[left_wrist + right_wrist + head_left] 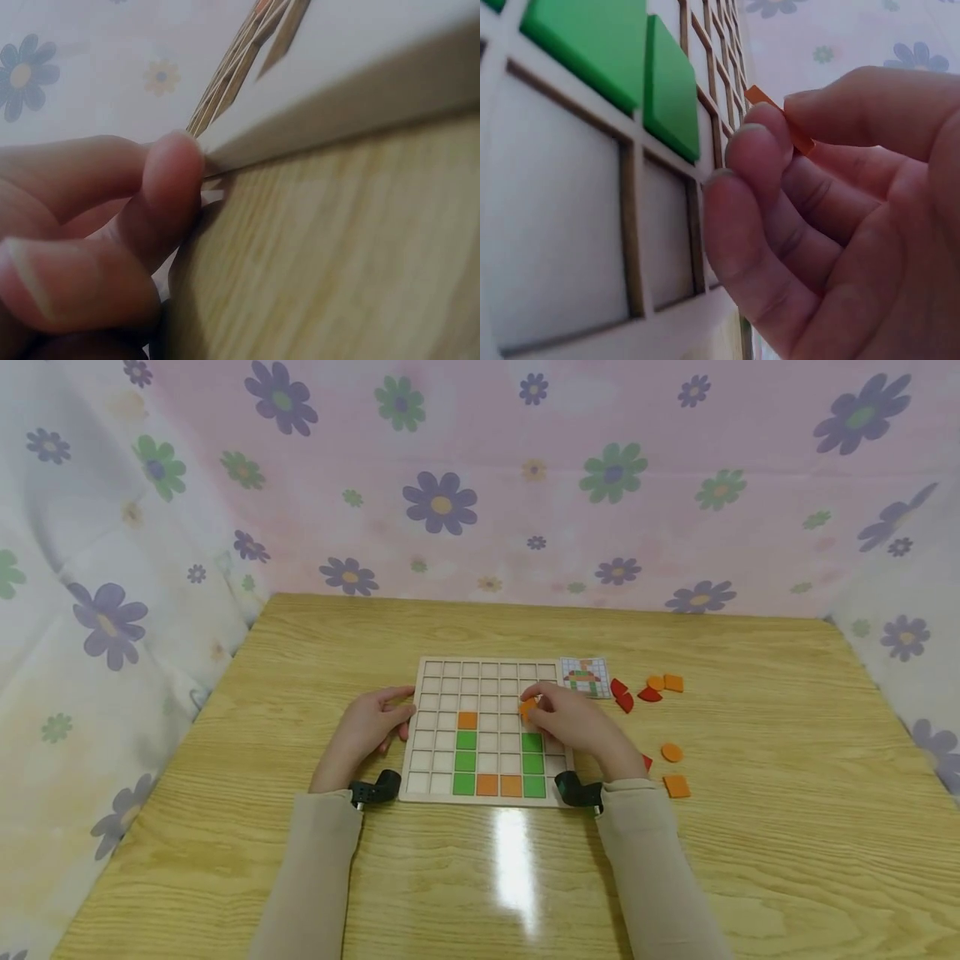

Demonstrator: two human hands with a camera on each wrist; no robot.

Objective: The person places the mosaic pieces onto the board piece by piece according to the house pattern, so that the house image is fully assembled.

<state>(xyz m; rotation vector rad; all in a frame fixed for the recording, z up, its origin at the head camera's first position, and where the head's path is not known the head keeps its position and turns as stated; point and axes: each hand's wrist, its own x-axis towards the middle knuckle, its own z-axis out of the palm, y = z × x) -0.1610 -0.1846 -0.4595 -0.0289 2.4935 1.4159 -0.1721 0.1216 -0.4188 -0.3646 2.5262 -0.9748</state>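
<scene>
A wooden grid board [487,801] lies on the table between the two hands. My right hand [581,722] pinches an orange square tile [527,710] between thumb and fingers, over the column of green square tiles [532,764] on the board's right side. In the right wrist view the orange tile [801,139] is tilted, apart from the green tile [671,90]. My left hand [367,727] touches the board's left edge with its fingertips; the left wrist view shows a fingertip [174,161] against the pale board edge [337,112].
A small pattern card [586,677] lies at the board's upper right. Beyond it are red curved pieces [622,696], orange round pieces [671,752] and orange squares [677,786]. The board also holds a left green column [465,761] topped by an orange square [467,721].
</scene>
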